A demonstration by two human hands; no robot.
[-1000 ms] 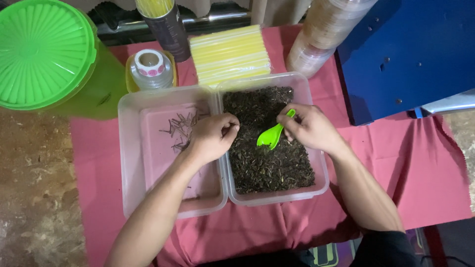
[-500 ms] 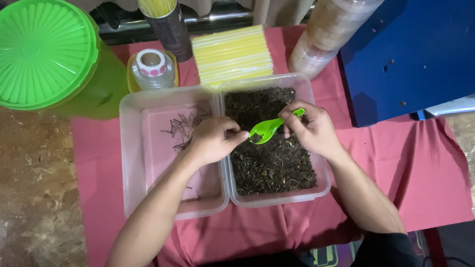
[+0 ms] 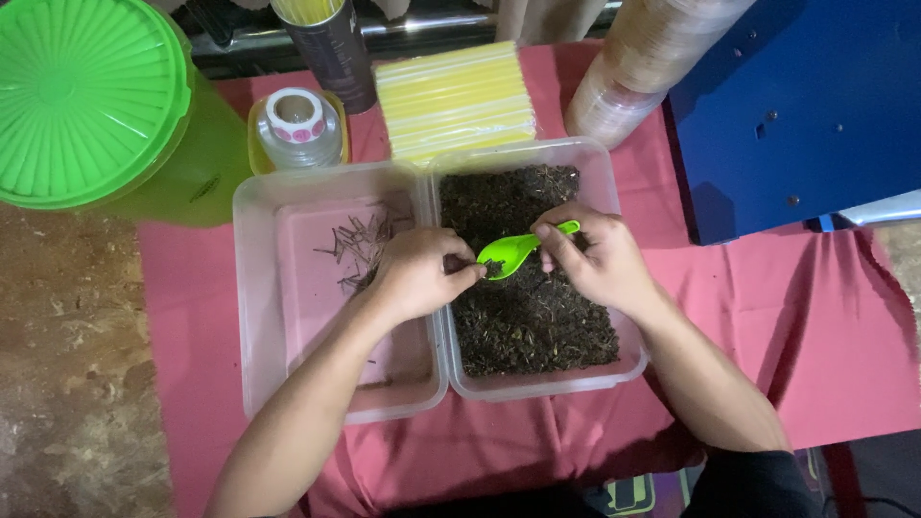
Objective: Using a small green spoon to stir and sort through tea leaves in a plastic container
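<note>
Holding dark leaves [image 3: 532,307], right tub [image 3: 614,360] (left tub [image 3: 251,317]: few twigs [image 3: 360,245]).

Green lid [image 3: 82,96] at 10 o'clock is cut by the top and left edges; dark can [image 3: 326,48], stacked clear cups [image 3: 643,62] at 1 o'clock and blue panel [image 3: 815,96] at 2 o'clock also run out of frame. Left hand [image 3: 417,273] hides part of the wall between the two clear tubs, and its fingertips cover the tip of the green spoon [image 3: 513,251]. What they pinch is too small to tell; right hand [image 3: 595,254] hides much of the handle, and both forearms exit at 6 o'clock.
</note>
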